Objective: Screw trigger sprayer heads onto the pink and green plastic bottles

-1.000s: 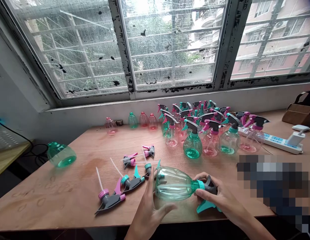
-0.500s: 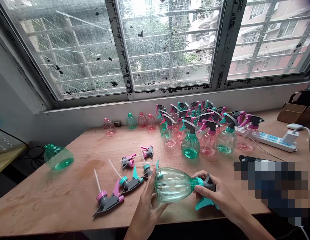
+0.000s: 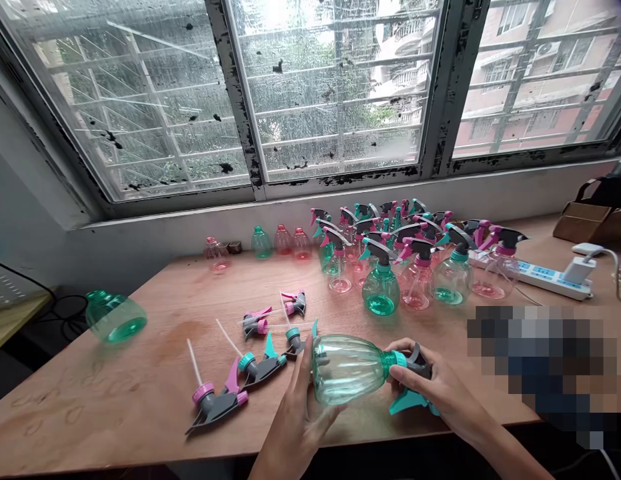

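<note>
A clear green spray bottle (image 3: 347, 370) lies sideways in the air over the table's front edge, its base to the left and its neck to the right. My left hand (image 3: 303, 410) is wrapped round the base end. At the neck, my right hand (image 3: 435, 387) grips the teal collar and the grey spray head (image 3: 417, 363), whose teal trigger points down. Left of my left hand lie several loose spray heads with thin tubes: a grey one with a pink collar (image 3: 215, 403) and a grey one with a teal collar (image 3: 260, 367) are nearest.
Assembled spray bottles (image 3: 383, 290) stand crowded at the back right. Pink and green bottles without heads (image 3: 261, 242) line the back wall. A green bottle (image 3: 115, 317) stands at the left edge. A power strip (image 3: 555, 277) and a brown bag (image 3: 590, 220) are on the right.
The view has shifted very slightly. Both hands keep their hold on the bottle and spray head, with almost no visible movement.
</note>
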Demonstrator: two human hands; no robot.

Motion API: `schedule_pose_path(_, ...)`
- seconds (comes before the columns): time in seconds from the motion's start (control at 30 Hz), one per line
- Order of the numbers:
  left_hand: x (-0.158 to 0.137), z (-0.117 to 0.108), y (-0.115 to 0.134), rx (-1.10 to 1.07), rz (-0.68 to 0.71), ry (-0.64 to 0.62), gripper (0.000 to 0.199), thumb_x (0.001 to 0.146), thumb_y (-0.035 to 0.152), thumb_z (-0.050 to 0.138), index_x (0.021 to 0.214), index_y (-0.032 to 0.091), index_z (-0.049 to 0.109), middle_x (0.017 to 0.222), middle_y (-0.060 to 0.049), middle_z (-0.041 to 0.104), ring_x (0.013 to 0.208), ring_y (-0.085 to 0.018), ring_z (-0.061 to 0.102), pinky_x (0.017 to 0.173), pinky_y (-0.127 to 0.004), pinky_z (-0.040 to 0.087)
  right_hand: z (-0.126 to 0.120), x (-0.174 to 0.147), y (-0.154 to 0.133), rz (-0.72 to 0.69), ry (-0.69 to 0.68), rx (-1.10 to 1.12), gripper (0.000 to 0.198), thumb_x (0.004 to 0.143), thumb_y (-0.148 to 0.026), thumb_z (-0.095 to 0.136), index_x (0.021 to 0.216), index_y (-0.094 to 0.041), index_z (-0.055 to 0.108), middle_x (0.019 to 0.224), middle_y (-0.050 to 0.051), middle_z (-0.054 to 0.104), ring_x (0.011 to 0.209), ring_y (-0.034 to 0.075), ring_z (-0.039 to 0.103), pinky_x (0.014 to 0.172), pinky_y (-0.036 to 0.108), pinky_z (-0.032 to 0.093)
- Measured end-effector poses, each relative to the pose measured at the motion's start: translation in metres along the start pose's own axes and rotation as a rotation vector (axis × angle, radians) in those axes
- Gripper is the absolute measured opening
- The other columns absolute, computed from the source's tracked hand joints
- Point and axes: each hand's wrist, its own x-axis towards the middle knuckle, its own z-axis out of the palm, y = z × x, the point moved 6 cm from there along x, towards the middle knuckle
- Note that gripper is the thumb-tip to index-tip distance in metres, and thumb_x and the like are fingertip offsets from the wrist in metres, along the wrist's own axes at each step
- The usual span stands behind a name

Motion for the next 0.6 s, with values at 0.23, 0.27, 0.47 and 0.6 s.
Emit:
schedule_pose_path(0.23,0.0004,0.0003,0.0005,-0.133,-0.031,-0.001,0.108,0.090,0.051,0.075,0.166,0.034,0.000,0.176,-0.007,0.014,0.161,-0.033,0.013,0.130,-0.052,0.017,0.0019,-0.0005,0.0018,0.013,-0.044,-0.062,0.034,0.084,-0.043,0.084,0.103,-0.019,0.068,0.069,-0.002,0.074,0.065,0.018,0.071,0.063,0.029,0.057)
schedule_pose_path(0.27,0.0010,-0.0003,0.0014,-0.133,-0.031,0.001,0.107,0.090,0.052,0.075,0.166,0.032,0.003,0.176,-0.008,0.015,0.161,-0.033,0.013,0.131,-0.052,0.017,0.0020,-0.0004,0.0016,0.015,-0.044,-0.070,0.035,0.084,-0.043,0.084,0.103,-0.019,0.068,0.069,-0.001,0.074,0.065,0.019,0.071,0.063,0.029,0.057)
schedule_pose_path(0.47,0.0004,0.0004,0.0001,-0.005,-0.006,0.013,0.089,0.097,0.040,0.068,0.165,0.037,0.010,0.176,-0.005,0.016,0.162,-0.031,0.010,0.131,-0.055,0.011,-0.0005,0.0004,0.0006,0.013,0.017,-0.033,0.038,0.081,-0.047,0.085,0.100,-0.018,0.069,0.070,0.000,0.074,0.063,0.021,0.071,0.058,0.030,0.056)
schedule_pose_path(0.6,-0.0019,0.0002,-0.0029,-0.022,0.019,0.046,0.090,0.098,0.037,0.066,0.164,0.043,0.004,0.176,-0.001,0.013,0.162,-0.030,0.009,0.131,-0.053,0.015,0.0000,0.0007,0.0016,0.004,-0.010,-0.030,0.034,0.083,-0.043,0.085,0.101,-0.019,0.069,0.069,-0.001,0.074,0.063,0.019,0.071,0.059,0.029,0.056)
